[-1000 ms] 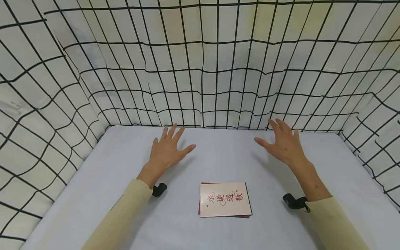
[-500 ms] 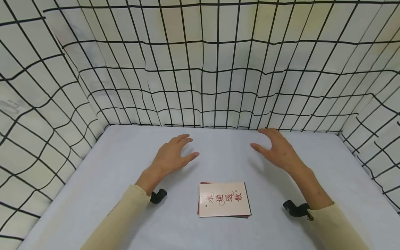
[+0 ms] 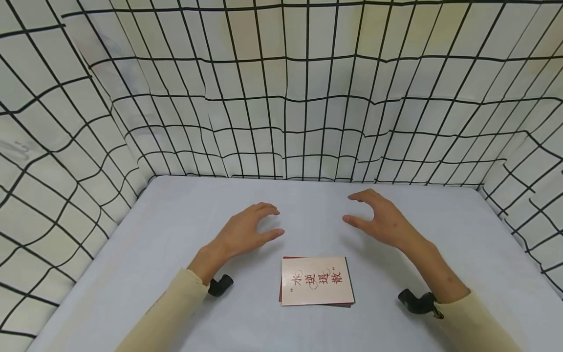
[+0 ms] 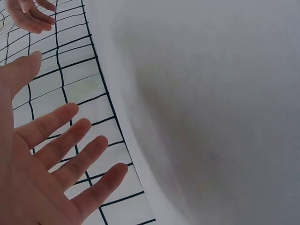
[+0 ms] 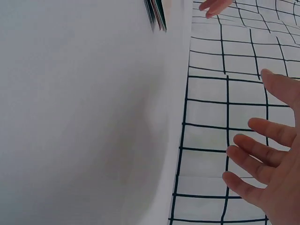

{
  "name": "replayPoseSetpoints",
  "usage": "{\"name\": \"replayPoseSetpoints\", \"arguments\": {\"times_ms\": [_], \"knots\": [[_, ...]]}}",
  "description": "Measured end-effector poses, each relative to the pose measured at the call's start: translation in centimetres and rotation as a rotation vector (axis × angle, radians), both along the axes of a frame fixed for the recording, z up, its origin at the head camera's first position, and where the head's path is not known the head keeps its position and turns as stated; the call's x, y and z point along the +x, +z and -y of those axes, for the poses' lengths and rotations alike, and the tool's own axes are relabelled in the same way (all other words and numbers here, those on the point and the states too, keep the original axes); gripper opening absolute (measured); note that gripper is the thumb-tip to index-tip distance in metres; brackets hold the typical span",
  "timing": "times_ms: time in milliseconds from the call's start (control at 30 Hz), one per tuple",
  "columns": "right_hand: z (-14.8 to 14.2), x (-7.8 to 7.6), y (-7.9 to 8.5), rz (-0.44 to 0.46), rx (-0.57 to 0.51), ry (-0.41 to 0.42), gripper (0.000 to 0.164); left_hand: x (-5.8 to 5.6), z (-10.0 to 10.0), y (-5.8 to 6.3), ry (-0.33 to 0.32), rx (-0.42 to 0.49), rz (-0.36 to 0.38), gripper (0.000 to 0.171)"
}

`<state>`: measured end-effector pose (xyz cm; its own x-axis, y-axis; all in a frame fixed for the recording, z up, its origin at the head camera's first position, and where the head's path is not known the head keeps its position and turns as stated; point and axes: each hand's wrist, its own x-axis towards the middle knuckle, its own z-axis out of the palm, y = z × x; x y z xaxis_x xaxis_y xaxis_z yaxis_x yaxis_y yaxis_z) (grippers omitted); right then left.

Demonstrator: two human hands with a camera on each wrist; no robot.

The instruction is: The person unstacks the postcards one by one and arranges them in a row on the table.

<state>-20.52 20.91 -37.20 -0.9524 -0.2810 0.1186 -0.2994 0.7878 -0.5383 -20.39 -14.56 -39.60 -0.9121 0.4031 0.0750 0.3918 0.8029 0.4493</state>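
A small stack of cards (image 3: 316, 293) lies on the white table, its pale pink top card printed with dark red characters. Red and dark edges of lower cards peek out around it. To the upper left of the stack my left hand (image 3: 244, 232) hovers with relaxed, parted fingers and holds nothing. My right hand (image 3: 387, 222) is likewise raised to the upper right, thumb apart from the fingers, its palm turned inward. The left wrist view shows the spread fingers (image 4: 96, 145) of the left hand; in the right wrist view the stack's edge (image 5: 157, 14) shows at the top.
A white cloth covers the table (image 3: 132, 259). Black-lined grid fabric (image 3: 303, 112) stands as walls behind it and on both sides. Black wrist-worn devices (image 3: 418, 301) sit at the cuffs of the cream sleeves (image 3: 164, 310).
Both hands have come down from the far edge toward the person and closer to each other. Their fingers bend more than before. The card stack stays in place.
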Motion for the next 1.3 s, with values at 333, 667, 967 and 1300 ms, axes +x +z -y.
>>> {"name": "replayPoseSetpoints", "arguments": {"times_ms": [333,667,967,1300], "knots": [[0.7,1.1,-0.5,-0.007,-0.035,0.064,0.052,1.4,-0.9,-0.3,-0.064,0.009,0.036,0.049],[1.2,2.1,-0.6,0.021,-0.026,0.126,0.049,2.6,-1.2,-0.6,-0.123,0.029,0.065,0.048],[1.5,2.5,-0.7,0.030,-0.026,0.170,0.047,3.0,-1.1,-0.8,-0.147,0.023,0.084,0.050],[1.9,3.2,-0.8,0.093,-0.026,0.227,0.045,3.4,-1.2,-0.7,-0.181,0.007,0.081,0.050]]}}
